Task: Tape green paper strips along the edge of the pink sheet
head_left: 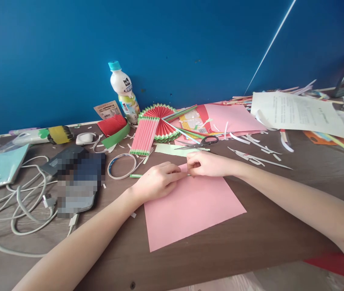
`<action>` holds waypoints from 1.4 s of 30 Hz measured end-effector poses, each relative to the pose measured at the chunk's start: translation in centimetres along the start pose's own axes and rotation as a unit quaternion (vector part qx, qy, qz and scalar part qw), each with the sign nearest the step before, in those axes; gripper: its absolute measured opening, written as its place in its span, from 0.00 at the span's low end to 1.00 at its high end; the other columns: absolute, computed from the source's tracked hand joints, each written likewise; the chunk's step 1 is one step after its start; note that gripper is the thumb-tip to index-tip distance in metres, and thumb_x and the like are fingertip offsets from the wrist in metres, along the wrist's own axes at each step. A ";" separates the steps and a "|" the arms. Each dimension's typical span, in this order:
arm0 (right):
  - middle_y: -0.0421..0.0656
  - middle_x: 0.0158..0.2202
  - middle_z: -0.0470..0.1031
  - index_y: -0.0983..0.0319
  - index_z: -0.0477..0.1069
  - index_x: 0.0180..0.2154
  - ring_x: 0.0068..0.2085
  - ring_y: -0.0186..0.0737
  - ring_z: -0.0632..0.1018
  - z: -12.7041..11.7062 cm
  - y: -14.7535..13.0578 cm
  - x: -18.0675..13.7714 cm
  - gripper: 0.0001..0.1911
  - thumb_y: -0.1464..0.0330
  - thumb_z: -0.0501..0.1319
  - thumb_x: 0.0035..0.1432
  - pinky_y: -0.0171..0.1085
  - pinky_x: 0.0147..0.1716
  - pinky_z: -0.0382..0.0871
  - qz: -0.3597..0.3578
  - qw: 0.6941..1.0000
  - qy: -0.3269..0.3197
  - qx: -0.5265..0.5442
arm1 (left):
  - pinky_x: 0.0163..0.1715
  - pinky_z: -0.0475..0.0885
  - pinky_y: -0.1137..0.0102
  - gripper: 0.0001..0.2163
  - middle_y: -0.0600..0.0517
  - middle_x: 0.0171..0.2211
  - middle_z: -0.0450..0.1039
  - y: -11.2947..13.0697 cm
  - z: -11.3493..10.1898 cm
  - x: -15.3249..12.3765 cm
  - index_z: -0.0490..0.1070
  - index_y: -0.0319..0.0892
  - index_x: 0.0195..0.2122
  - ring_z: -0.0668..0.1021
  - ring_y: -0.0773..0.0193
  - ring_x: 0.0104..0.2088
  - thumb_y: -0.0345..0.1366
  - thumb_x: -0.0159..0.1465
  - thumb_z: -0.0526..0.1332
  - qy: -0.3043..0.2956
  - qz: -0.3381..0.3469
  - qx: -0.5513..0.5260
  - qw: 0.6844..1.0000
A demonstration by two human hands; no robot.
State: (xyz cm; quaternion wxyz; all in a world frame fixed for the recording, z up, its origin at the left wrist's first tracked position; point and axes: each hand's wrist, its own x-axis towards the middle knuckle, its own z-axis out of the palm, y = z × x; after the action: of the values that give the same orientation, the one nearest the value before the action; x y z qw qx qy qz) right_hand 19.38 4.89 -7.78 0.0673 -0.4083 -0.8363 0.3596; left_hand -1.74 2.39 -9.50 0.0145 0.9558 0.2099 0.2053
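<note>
On the tabletop (259,238), the pink sheet (190,214) lies about midway along the front edge, its near-left corner closest to that edge. Most of it spreads on the person's side of the hands. The left hand (158,182) rests over its far-left part; whether it grips anything cannot be told. The right hand (203,163) sits just beside it, fingers curled into a pinch whose contents are hidden. A thin green strip (135,176), long axis roughly left to right, pokes out beyond the left hand, the nearer one.
</note>
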 end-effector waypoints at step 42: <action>0.40 0.19 0.66 0.61 0.65 0.17 0.22 0.34 0.65 -2.0 -0.1 -0.7 0.14 0.61 0.59 0.47 0.35 0.20 0.52 0.140 0.985 -0.060 -0.084 | 0.39 0.70 0.69 0.16 0.45 0.38 0.72 0.4 0.3 0.2 0.74 0.37 0.41 0.73 0.62 0.37 0.23 0.59 0.49 -0.029 -0.043 -0.039 0.998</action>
State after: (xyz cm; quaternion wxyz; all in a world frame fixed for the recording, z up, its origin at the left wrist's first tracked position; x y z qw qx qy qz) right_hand 20.60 5.42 -6.10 -0.0687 -0.5034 -0.8006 0.3177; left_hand -1.30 2.10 -9.62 0.0666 0.9502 0.2419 0.1851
